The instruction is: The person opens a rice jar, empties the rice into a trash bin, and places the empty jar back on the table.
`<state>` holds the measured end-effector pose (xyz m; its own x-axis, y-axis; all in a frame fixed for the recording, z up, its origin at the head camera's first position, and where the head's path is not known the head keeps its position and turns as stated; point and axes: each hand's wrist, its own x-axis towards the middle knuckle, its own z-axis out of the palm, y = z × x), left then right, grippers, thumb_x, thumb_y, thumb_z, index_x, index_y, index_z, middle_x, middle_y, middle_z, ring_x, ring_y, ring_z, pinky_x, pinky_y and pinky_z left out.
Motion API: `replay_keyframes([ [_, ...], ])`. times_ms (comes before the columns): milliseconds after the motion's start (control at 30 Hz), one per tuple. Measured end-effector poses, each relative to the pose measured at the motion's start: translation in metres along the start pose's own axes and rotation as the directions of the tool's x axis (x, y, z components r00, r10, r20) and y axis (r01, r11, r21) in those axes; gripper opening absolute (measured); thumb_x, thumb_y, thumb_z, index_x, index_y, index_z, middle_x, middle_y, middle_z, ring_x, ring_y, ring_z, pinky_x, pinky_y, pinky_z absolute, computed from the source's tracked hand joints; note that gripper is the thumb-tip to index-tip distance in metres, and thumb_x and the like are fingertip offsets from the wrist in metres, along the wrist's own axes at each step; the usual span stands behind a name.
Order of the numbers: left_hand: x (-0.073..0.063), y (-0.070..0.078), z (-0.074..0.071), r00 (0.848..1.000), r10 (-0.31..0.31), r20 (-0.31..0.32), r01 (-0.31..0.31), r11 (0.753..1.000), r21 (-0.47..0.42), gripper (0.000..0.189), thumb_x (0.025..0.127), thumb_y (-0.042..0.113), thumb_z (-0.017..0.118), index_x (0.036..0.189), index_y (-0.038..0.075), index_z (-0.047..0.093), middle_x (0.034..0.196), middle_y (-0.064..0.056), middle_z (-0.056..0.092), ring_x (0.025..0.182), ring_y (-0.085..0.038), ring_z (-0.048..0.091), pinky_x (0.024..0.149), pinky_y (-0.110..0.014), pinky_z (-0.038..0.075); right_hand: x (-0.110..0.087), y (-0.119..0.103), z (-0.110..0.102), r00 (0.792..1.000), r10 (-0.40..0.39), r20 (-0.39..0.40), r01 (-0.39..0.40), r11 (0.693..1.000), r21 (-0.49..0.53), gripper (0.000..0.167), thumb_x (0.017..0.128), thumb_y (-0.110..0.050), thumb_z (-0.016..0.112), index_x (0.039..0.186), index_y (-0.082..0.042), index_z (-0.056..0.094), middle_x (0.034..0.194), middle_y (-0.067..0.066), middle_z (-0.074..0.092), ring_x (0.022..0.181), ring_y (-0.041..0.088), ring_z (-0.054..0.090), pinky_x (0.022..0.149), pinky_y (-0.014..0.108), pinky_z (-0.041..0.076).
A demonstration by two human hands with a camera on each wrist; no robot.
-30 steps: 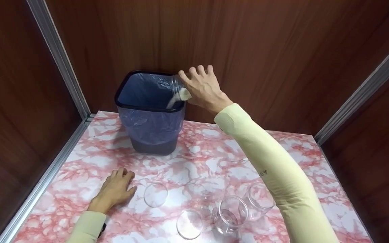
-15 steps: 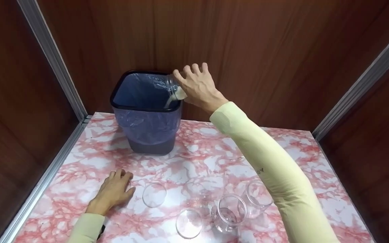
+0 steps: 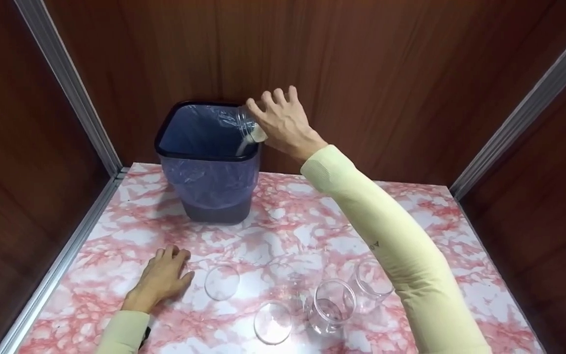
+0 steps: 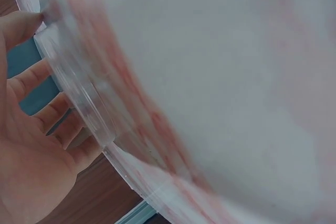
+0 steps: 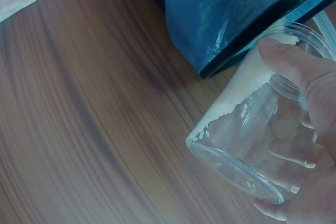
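My right hand (image 3: 285, 120) grips a clear jar (image 5: 236, 124) and holds it tilted, mouth down, over the right rim of a waste bin (image 3: 216, 189). White grains (image 5: 247, 82) that look like rice lie along the jar's lower wall. A pale stream of them (image 3: 242, 146) falls from the mouth into the bin, which has a bag over its black rim. On the tabletop my left hand (image 3: 157, 280) rests with relaxed fingers, holding nothing. Right of it lies a clear round lid (image 3: 222, 283), apart from the hand.
A second clear disc-shaped lid (image 3: 273, 323) lies nearer the front. Two clear jars, a front one (image 3: 329, 314) and one behind it (image 3: 369, 290), stand beside my right forearm. Dark wood panels (image 3: 361, 73) enclose the red and white marbled table (image 3: 283, 211) at back and sides.
The head view has shifted slightly, so the whole scene sits a little further left. White grains keep flowing, and less seems to show in the jar. Both hands otherwise keep their places.
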<state>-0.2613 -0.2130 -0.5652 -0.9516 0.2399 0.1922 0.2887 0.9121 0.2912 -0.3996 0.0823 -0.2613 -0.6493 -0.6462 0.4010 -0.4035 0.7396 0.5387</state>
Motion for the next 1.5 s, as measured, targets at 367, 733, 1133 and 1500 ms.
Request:
replay_keyframes([
  [367, -0.002, 0.001, 0.0, 1.0, -0.005, -0.006, 0.005, 1.0, -0.005, 0.038, 0.083, 0.033, 0.07, 0.113, 0.013, 0.06, 0.112, -0.013, 0.051, 0.103, -0.037, 0.048, 0.081, -0.055, 0.045, 0.003, -0.003, 0.0, 1.0, -0.015, -0.014, 0.014, 1.0, -0.025, 0.062, 0.086, -0.031, 0.067, 0.14, -0.016, 0.041, 0.129, 0.019, 0.053, 0.119, 0.04, 0.05, 0.105, 0.059, 0.035],
  [733, -0.001, 0.003, 0.0, 1.0, -0.022, 0.02, 0.023, 1.0, -0.014, 0.038, 0.084, 0.033, 0.069, 0.115, 0.014, 0.06, 0.113, -0.013, 0.05, 0.104, -0.036, 0.047, 0.083, -0.056, 0.043, 0.007, -0.005, -0.004, 0.998, -0.033, 0.061, 0.036, 0.998, -0.046, 0.067, 0.087, -0.026, 0.066, 0.146, -0.018, 0.035, 0.138, 0.021, 0.048, 0.128, 0.043, 0.044, 0.109, 0.063, 0.028],
  [1133, -0.001, 0.004, 0.002, 1.0, -0.01, 0.013, 0.01, 1.0, -0.008, 0.039, 0.083, 0.033, 0.07, 0.115, 0.013, 0.059, 0.112, -0.014, 0.05, 0.104, -0.037, 0.048, 0.082, -0.057, 0.044, 0.009, -0.01, -0.005, 0.993, -0.121, 0.011, 0.121, 0.986, -0.114, 0.066, 0.087, -0.018, 0.065, 0.147, -0.021, 0.037, 0.141, 0.022, 0.046, 0.135, 0.044, 0.04, 0.112, 0.067, 0.023],
  [1500, 0.0, 0.003, -0.002, 1.0, 0.011, 0.023, -0.011, 1.0, 0.008, 0.038, 0.085, 0.033, 0.069, 0.114, 0.011, 0.058, 0.112, -0.014, 0.05, 0.103, -0.037, 0.048, 0.081, -0.056, 0.045, 0.019, -0.022, -0.005, 0.975, -0.21, 0.072, 0.221, 0.94, -0.261, 0.052, 0.1, -0.009, 0.042, 0.149, -0.024, 0.034, 0.148, 0.02, 0.04, 0.142, 0.044, 0.031, 0.114, 0.07, 0.012],
])
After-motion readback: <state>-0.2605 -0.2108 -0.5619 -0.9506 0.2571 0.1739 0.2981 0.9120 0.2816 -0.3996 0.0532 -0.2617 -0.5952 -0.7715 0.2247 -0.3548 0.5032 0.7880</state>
